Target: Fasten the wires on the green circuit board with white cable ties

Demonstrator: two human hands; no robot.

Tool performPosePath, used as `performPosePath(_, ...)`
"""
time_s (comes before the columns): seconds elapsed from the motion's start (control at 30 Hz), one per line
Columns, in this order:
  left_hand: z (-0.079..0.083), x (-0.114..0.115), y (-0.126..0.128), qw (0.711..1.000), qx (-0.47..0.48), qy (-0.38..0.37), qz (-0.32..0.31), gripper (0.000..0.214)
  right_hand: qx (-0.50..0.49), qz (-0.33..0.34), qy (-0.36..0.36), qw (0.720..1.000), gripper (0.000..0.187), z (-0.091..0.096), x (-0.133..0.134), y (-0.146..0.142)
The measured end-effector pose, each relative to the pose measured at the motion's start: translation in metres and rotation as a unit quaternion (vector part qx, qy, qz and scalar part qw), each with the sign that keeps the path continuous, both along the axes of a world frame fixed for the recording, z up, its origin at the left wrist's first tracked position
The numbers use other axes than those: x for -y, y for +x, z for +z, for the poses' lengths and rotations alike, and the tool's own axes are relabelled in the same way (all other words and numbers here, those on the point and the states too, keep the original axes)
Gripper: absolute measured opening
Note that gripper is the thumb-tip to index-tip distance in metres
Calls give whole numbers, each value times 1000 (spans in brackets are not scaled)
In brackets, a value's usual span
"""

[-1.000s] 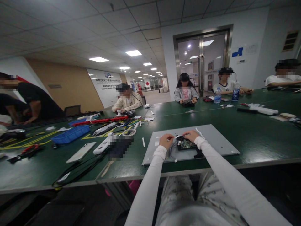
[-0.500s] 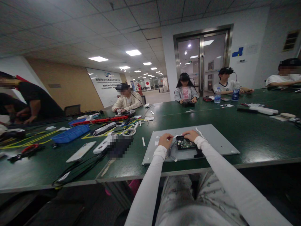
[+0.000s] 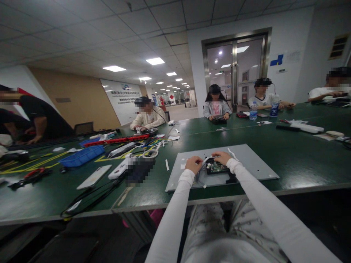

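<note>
A black housing with a green circuit board (image 3: 216, 167) inside lies on a light grey panel (image 3: 255, 168) in front of me. My left hand (image 3: 194, 164) is at the housing's left, thumb and fingertips pinched together at one end of a small white strip (image 3: 205, 159). My right hand (image 3: 221, 158) bends over the housing's far edge, fingers curled and pointing left toward the strip. Whether the right fingertips grip the strip or the housing is too small to tell. Thin grey cables (image 3: 201, 177) run beside the housing, below my left hand.
Left of the panel lie a white strip (image 3: 167, 164), a white phone (image 3: 94, 176), a blue tray (image 3: 82, 156), black cables (image 3: 90, 200) and tools. Water bottles (image 3: 253, 111) stand across the green table (image 3: 309, 153). Several people sit or lean around it.
Both hands stay nearly in place. The white strip between them looks slightly more raised and tilted, and my right fingers have shifted a little. The view has barely moved.
</note>
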State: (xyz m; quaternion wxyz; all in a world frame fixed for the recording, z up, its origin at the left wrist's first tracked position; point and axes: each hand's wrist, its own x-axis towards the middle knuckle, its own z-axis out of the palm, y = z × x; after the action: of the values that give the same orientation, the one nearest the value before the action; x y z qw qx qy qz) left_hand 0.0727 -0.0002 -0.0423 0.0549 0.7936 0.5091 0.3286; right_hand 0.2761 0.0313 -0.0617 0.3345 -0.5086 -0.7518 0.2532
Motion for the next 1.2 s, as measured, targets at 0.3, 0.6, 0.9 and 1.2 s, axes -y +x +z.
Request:
performPosePath(0.3,-2,-1,0,1000,-16,-14,13,13,55,-1,-3,998,42,8,9,-1)
performPosePath(0.6,-3,-1,-1,999,-37,-10,20,12,123,-8,7,992,38,4,4,-1)
performPosePath(0.9,-2,-2,-1,998,-53,-15,35,12,157,-8,-9,987,39,3,4,-1)
performPosePath(1.2,-1,1,-1,996,-89,-5,17,13,137,-1,0,991,37,3,6,0)
